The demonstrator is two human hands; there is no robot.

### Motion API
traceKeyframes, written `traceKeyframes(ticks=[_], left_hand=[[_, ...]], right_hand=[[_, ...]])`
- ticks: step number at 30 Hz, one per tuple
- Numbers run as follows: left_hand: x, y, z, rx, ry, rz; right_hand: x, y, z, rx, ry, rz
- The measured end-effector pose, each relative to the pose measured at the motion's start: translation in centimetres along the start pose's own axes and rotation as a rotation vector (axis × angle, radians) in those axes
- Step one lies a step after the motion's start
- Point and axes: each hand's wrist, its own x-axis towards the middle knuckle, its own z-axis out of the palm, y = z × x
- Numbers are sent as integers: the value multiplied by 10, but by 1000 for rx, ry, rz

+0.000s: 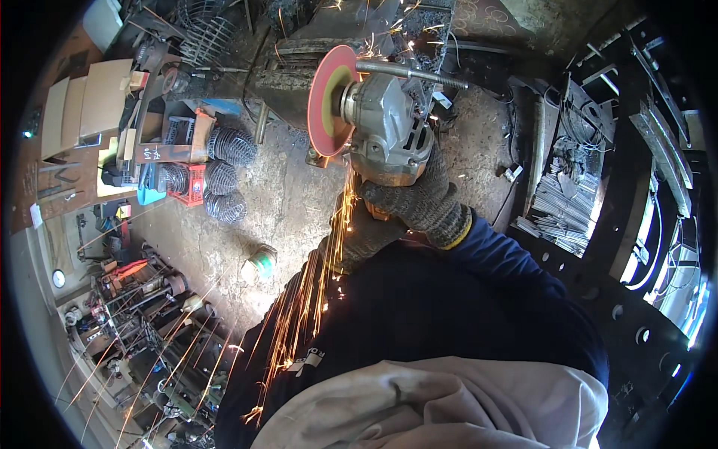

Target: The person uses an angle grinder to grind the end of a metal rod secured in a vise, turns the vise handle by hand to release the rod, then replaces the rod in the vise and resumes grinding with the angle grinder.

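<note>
An angle grinder with a red and yellow disc is in front of my chest. My right hand, in a grey knit glove with a yellow cuff, is wrapped round its body. Lower and further left, my left hand, also gloved, is closed at the rear of the grinder, its fingers partly hidden. The disc's edge meets a metal rod with a threaded right end. Orange sparks stream from the disc down past my left forearm, and more fly beyond the rod.
A worn metal bench lies beyond the disc. Wire coils and a red crate stand on the left. A small can-like object is on the floor. Thin rods are heaped at right, beside a dark perforated beam.
</note>
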Motion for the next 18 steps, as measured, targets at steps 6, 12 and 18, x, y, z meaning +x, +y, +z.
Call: traceKeyframes(ticks=[6,12,18], left_hand=[[26,26,-22,-339,-8,-206],[31,32,-26,-415,-5,-266],[28,37,-17,-285,66,-343]], right_hand=[[1,-3,-2,45,39,48],[4,-6,-2,96,7,58],[-2,3,0,272,-12,18]])
